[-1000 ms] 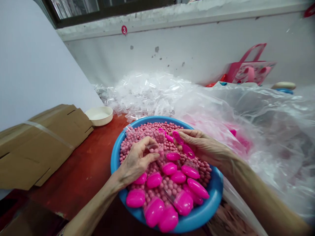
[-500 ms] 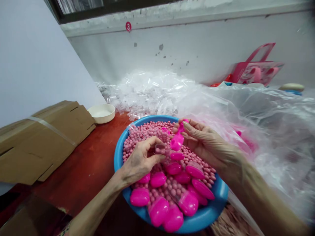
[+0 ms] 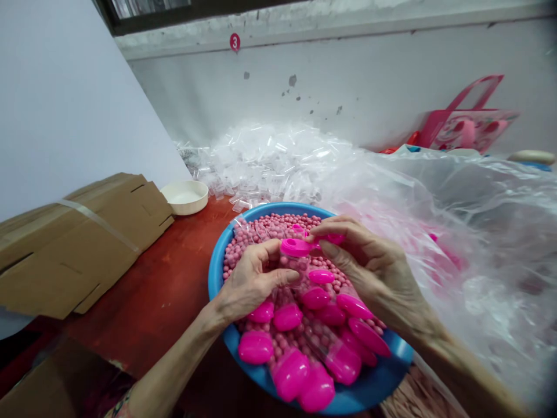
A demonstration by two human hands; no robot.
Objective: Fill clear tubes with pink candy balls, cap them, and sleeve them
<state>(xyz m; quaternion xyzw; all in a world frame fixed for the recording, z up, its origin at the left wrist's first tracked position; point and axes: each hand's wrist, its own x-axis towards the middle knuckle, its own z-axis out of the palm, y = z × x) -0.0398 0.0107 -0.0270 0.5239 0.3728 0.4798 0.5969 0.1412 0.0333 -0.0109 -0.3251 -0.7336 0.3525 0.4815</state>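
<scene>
A blue basin (image 3: 216, 261) holds many small pink beads (image 3: 282, 222) and several clear bottles with bright pink caps (image 3: 292, 371). Over the beads, my left hand (image 3: 256, 278) pinches a small clear bottle (image 3: 290, 265) upright between thumb and fingers; beads show inside it. My right hand (image 3: 365, 255) grips a pink flip cap (image 3: 296, 248) by its lid end, with fingers and thumb closed. The cap's round part sits on the mouth of the bottle. Whether it is pressed fully down I cannot tell.
Clear plastic pieces (image 3: 261, 162) lie heaped against the wall. A large plastic bag (image 3: 474, 215) with pink pieces spreads at the right. Flattened cardboard (image 3: 82, 244) and a white round dish (image 3: 187, 198) are at the left on the red table (image 3: 169, 273). A pink bag (image 3: 465, 125) stands back right.
My right hand has lowered the pink cap from above onto the bottle in my left hand. The cap has turned from upright to level. The view has shifted slightly.
</scene>
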